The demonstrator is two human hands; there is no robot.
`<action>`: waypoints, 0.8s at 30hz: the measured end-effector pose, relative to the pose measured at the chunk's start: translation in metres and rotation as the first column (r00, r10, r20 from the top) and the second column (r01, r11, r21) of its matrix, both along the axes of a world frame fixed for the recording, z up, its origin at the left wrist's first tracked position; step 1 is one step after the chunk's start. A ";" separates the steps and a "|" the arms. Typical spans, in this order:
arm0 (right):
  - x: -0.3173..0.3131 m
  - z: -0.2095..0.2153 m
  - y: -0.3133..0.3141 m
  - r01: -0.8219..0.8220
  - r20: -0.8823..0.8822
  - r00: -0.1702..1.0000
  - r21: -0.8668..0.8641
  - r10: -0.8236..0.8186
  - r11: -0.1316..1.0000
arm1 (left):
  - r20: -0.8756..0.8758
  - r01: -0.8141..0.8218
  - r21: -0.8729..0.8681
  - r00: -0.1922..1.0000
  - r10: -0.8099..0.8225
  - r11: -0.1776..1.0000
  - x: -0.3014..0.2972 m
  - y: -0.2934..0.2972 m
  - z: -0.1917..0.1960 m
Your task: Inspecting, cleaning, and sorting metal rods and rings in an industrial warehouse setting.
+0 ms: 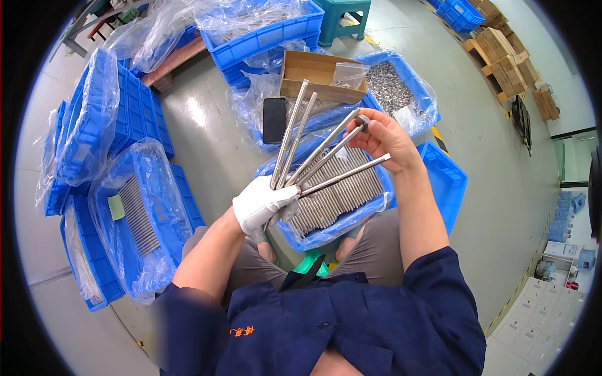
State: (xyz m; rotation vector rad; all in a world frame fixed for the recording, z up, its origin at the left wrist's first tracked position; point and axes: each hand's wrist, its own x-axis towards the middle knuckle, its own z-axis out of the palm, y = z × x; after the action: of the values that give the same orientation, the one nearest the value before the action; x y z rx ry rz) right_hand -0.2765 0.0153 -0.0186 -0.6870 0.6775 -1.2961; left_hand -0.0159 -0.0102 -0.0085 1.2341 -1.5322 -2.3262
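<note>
My left hand (257, 203), in a white glove, is closed around several slim metal rods (295, 141) that fan out up and to the right. My bare right hand (392, 141) pinches a small dark grey round piece (362, 121) at the far end of one rod. Whether that piece sits on the rod or only touches it, I cannot tell. The lowest rod ends just under my right palm. Beneath both hands stands a plastic-lined blue crate (384, 203), holding rows of similar rods (338, 197).
Beyond it, a lined crate bears a dark phone (274, 120) and an open cardboard box (304, 88) with a small clear bag (349, 75). A crate of small metal parts (387, 88) is beside them. Stacked blue crates (138, 106) stand left; another blue crate (446, 188) lies right.
</note>
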 end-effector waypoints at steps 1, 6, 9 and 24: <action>-0.001 0.001 0.001 0.002 0.002 1.000 0.001 -0.002 1.000 | 0.003 0.039 -0.016 0.999 -0.039 0.999 0.000 -0.001 0.001; -0.006 0.017 0.004 -0.022 -0.332 0.942 0.066 0.043 0.998 | 0.000 0.034 -0.021 0.999 -0.034 0.999 0.003 0.001 0.001; -0.002 0.008 0.004 -0.016 -0.326 0.945 0.060 0.035 0.998 | 0.007 0.033 -0.007 0.999 -0.032 0.999 0.002 0.001 0.000; -0.032 -0.003 -0.006 0.216 -0.205 0.958 0.052 -0.202 0.975 | 0.099 0.024 -0.437 0.995 0.022 0.899 0.001 0.001 -0.018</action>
State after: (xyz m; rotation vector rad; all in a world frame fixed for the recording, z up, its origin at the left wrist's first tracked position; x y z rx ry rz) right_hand -0.3082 0.0096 -0.0213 -0.7039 0.9782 -1.3993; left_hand -0.0150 -0.0095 -0.0266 1.2382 -1.9459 -1.7886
